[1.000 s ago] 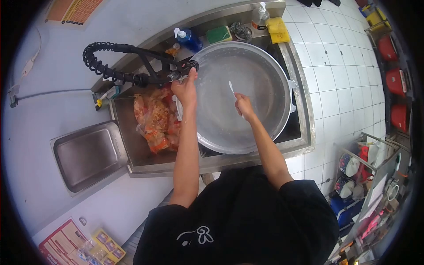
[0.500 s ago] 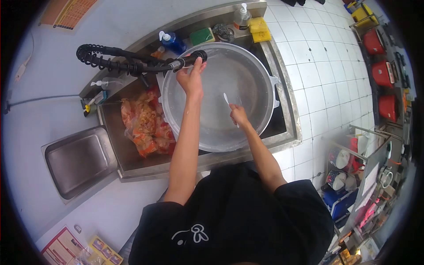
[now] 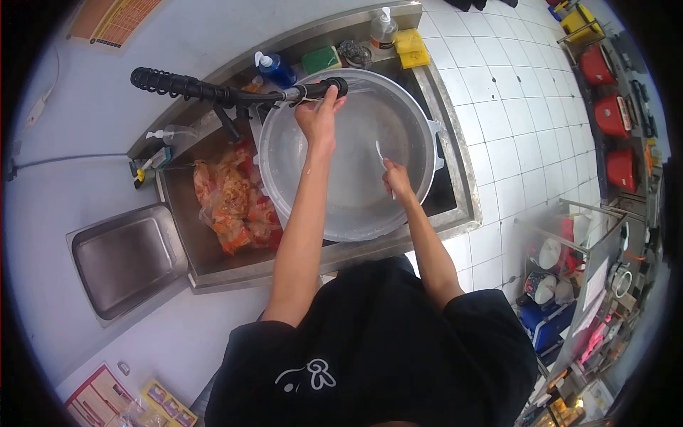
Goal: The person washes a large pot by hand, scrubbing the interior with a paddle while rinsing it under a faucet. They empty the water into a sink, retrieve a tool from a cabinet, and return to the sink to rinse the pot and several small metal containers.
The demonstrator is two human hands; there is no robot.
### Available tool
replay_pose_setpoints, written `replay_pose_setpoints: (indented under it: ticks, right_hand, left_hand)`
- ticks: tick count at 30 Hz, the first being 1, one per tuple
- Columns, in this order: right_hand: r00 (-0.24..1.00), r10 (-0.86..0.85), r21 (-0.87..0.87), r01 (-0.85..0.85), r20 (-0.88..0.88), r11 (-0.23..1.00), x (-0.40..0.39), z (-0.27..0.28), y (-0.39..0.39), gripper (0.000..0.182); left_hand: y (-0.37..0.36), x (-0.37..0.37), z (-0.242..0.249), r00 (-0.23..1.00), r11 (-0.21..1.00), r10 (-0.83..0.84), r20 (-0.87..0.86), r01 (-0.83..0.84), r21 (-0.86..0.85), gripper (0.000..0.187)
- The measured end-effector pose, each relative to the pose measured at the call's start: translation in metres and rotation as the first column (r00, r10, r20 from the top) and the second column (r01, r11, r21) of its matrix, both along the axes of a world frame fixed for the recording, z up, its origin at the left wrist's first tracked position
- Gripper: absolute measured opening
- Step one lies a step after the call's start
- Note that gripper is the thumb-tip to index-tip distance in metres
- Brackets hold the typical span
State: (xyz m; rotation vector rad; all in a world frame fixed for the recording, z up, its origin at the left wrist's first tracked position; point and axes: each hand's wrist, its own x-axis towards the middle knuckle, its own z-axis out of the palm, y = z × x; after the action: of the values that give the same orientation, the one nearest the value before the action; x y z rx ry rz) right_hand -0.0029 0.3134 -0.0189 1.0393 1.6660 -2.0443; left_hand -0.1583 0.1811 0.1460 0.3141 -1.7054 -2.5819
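Observation:
My left hand [image 3: 320,122] is closed around the black spray head of a faucet [image 3: 319,91], held over the far left part of a large round grey tub [image 3: 434,135]. In my right hand [image 3: 397,177] is a slim, pale utensil [image 3: 378,149], spoon-like in shape, its exact kind unclear. That hand is over the right part of the tub, fingers wrapped round the handle. The tub sits in a metal sink, and faint streaks show near the spray head. Left of it, plastic bags of orange-red food [image 3: 231,199] lie in the sink.
A blue pump bottle [image 3: 276,71], a green sponge [image 3: 321,60], a steel scrubber [image 3: 354,53], a clear pump bottle [image 3: 383,32] and yellow cloths [image 3: 411,48] line the sink's back edge. An inset metal basin [image 3: 128,260] is at left. A rack [image 3: 569,242] stands at right.
My left hand has moved the spray head a little to the right, and the hose has straightened. My right hand has shifted slightly right with the utensil, which is now more upright.

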Motion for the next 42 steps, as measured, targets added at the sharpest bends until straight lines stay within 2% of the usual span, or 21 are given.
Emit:
replay_pose_setpoints:
  ticks: [5, 11, 13, 15, 17, 19, 21, 23, 26, 28, 29, 31, 35, 37, 41, 42]
  right_hand:
    - [1.000, -0.020, -0.023, 0.021, 0.012, 1.000, 0.000, 0.010, 0.000, 0.037]
    - [0.973, -0.183, 0.103, 0.198, -0.141, 0.975, 0.009, 0.014, 0.017, 0.043]
    - [0.963, -0.239, 0.005, 0.242, -0.127, 0.970, 0.007, 0.035, 0.023, 0.039]
    - [0.955, -0.274, -0.054, 0.269, -0.111, 0.961, -0.006, 0.054, 0.029, 0.037]
    - [0.948, -0.307, -0.115, 0.297, -0.088, 0.948, -0.023, 0.054, 0.033, 0.035]
    - [0.917, -0.367, -0.358, 0.294, -0.154, 0.886, -0.048, 0.049, 0.033, 0.025]
    - [0.914, -0.367, -0.416, 0.270, -0.174, 0.868, -0.060, 0.053, 0.024, 0.023]
    - [0.909, -0.368, -0.476, 0.240, -0.194, 0.846, -0.069, 0.060, 0.014, 0.021]
    - [0.888, -0.425, -0.518, 0.283, -0.177, 0.807, -0.077, 0.071, 0.004, 0.016]
    - [0.864, -0.482, -0.648, 0.285, -0.145, 0.706, -0.093, 0.073, 0.005, 0.013]
    - [0.863, -0.483, -0.649, 0.285, -0.146, 0.705, -0.099, 0.074, 0.006, 0.013]
    - [0.858, -0.510, -0.728, 0.310, -0.063, 0.612, -0.111, 0.075, 0.009, 0.012]
    - [0.887, -0.454, -0.743, 0.245, -0.088, 0.623, -0.116, 0.081, 0.012, 0.012]
    - [0.927, -0.332, -0.588, 0.171, -0.177, 0.791, -0.117, 0.091, 0.007, 0.010]
    - [0.931, -0.335, -0.593, 0.187, -0.148, 0.783, -0.130, 0.096, 0.003, 0.007]
    - [0.940, -0.288, -0.599, 0.125, -0.185, 0.791, -0.136, 0.093, 0.002, 0.007]
  left_hand:
    - [0.004, 0.009, 0.004, 0.997, 0.998, -0.056, 0.054, 0.056, -0.007, 0.028]
    - [0.007, 0.028, 0.017, 0.983, 0.993, -0.120, 0.141, 0.117, 0.030, 0.028]
    - [0.005, 0.031, 0.022, 0.979, 0.992, -0.125, 0.159, 0.120, 0.041, 0.029]
    - [0.004, 0.032, 0.025, 0.968, 0.980, -0.200, 0.150, 0.197, 0.038, 0.031]
    - [0.004, 0.034, 0.029, 0.968, 0.980, -0.199, 0.150, 0.195, 0.042, 0.031]
    - [0.004, 0.036, 0.030, 0.968, 0.979, -0.203, 0.148, 0.199, 0.040, 0.032]
    - [0.002, 0.036, 0.030, 0.954, 0.969, -0.246, 0.172, 0.241, 0.050, 0.033]
    - [0.002, 0.036, 0.031, 0.962, 0.976, -0.219, 0.164, 0.218, 0.022, 0.032]
    - [-0.003, 0.034, 0.028, 0.968, 0.981, -0.192, 0.160, 0.195, -0.004, 0.031]
    - [-0.006, 0.031, 0.025, 0.968, 0.980, -0.194, 0.160, 0.198, -0.008, 0.031]
    - [-0.006, 0.029, 0.024, 0.972, 0.984, -0.178, 0.152, 0.180, -0.001, 0.030]
    - [-0.007, 0.023, 0.022, 0.976, 0.986, -0.164, 0.141, 0.164, 0.008, 0.029]
    - [-0.009, 0.010, 0.018, 0.986, 0.991, -0.135, 0.094, 0.134, 0.019, 0.029]
    - [-0.009, 0.002, 0.016, 0.989, 0.992, -0.123, 0.082, 0.121, 0.029, 0.029]
    - [-0.010, -0.004, 0.009, 0.996, 0.998, -0.064, 0.061, 0.065, -0.013, 0.028]
    - [-0.010, -0.007, 0.007, 0.998, 0.999, -0.042, 0.054, 0.043, -0.013, 0.028]
